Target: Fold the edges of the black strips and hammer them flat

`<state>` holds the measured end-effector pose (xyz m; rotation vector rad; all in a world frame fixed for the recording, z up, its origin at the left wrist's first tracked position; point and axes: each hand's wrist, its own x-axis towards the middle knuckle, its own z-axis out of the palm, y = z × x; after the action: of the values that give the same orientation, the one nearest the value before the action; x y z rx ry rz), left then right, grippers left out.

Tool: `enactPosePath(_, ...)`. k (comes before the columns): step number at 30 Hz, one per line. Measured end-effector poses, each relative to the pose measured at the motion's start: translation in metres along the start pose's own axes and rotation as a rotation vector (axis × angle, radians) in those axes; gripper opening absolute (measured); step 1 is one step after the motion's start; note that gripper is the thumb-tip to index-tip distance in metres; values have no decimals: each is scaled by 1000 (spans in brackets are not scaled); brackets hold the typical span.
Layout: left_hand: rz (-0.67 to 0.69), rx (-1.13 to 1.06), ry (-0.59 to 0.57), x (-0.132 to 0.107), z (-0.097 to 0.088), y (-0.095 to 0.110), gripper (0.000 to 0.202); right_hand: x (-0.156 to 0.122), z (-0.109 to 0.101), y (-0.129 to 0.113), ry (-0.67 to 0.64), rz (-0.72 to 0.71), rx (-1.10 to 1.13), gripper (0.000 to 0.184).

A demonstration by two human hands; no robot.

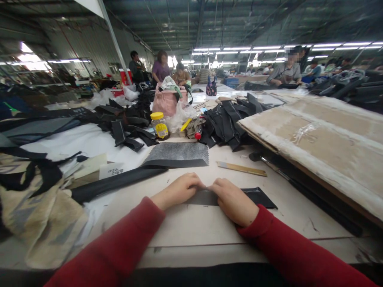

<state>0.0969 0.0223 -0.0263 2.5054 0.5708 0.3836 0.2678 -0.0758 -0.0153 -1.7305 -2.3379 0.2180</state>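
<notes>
A narrow black fabric strip (257,196) lies flat on the worktable (191,227) just in front of me. My left hand (177,191) rests on the strip's left part, fingers curled and pinched down on it. My right hand (232,200) presses on the strip's middle, fingers bent and touching the left fingertips. Both arms wear red sleeves. A stack of grey felt-like pieces (179,154) lies just beyond my hands, with a long black strip (116,181) running left from under it.
A wooden ruler (241,168) lies right of the grey stack. Large cardboard sheets (323,139) overhang the right side. Heaps of black pieces (227,119), a yellow-lidded jar (159,125) and a pink bag (167,101) stand farther back. Patterned cloth (32,207) covers the left. Other people work in the distance.
</notes>
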Motion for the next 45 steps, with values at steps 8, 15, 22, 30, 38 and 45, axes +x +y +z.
enactPosePath(8, 39, 21, -153, -8, -17, -7, 31, 4, 4, -13, -1, 4, -255, 16)
enactPosePath(15, -69, -91, -97, -20, -27, -21, 34, 12, 4, -11, 6, 22, -28, 21)
enactPosePath(22, -10, -11, -62, -21, -23, -9, 30, 21, 9, -15, -14, -47, 116, 36)
enactPosePath(30, 3, 436, -81, -31, -22, 17, 24, 22, 16, -34, 41, -99, -212, 21)
enactPosePath(38, -72, 522, -67, -31, -18, 28, 9, 8, 26, -13, 128, -114, -257, 17)
enactPosePath(45, -73, 510, -70, -32, -20, 28, 9, -28, 5, 29, 100, -22, -148, 14)
